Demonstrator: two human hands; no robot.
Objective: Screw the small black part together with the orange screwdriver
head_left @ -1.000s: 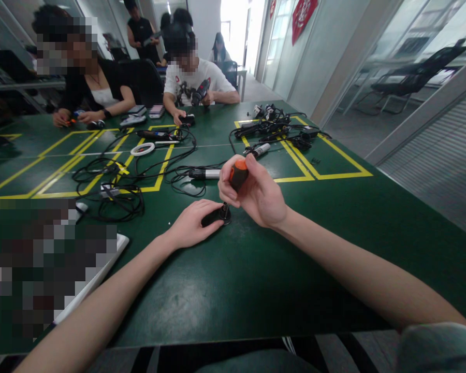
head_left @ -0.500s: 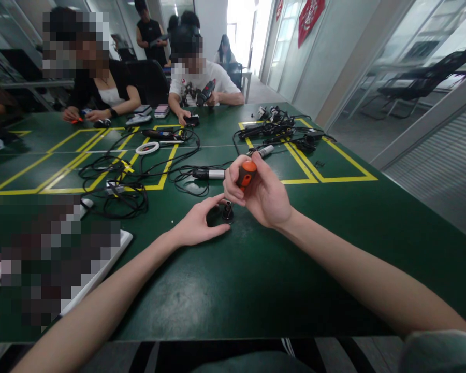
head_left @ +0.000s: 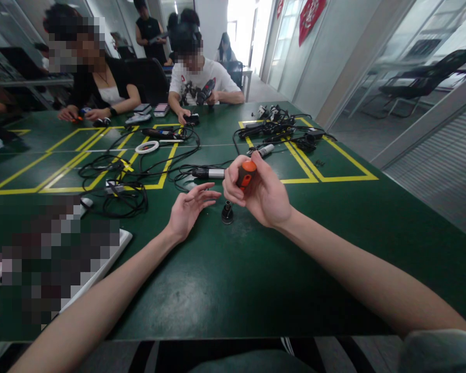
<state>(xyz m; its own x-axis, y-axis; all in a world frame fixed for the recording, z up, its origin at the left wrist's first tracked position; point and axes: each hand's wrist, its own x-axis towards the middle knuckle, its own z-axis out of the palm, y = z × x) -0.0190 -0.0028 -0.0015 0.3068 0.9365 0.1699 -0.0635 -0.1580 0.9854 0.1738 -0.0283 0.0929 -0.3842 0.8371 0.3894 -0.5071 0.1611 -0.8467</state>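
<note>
My right hand [head_left: 262,191] is wrapped round the orange and dark grey handle of a screwdriver [head_left: 247,175], raised above the green table. The handle's butt faces me, and its shaft is hidden. Below and just left of that hand, a small round black part [head_left: 227,213] with a short upright metal stem stands on the table. My left hand [head_left: 190,210] is open and holds nothing. Its fingers point right, a little apart from the black part.
Tangled black cables [head_left: 118,189] lie left on the green table [head_left: 233,290]. A silver and black cylindrical tool [head_left: 209,173] lies behind my hands, with more cables [head_left: 275,129] at the far right. White-edged panels [head_left: 118,243] rest at left. Two people sit across the table.
My left hand has let go of the small black part and drawn back to the left. My right hand has stayed in place with the screwdriver.
</note>
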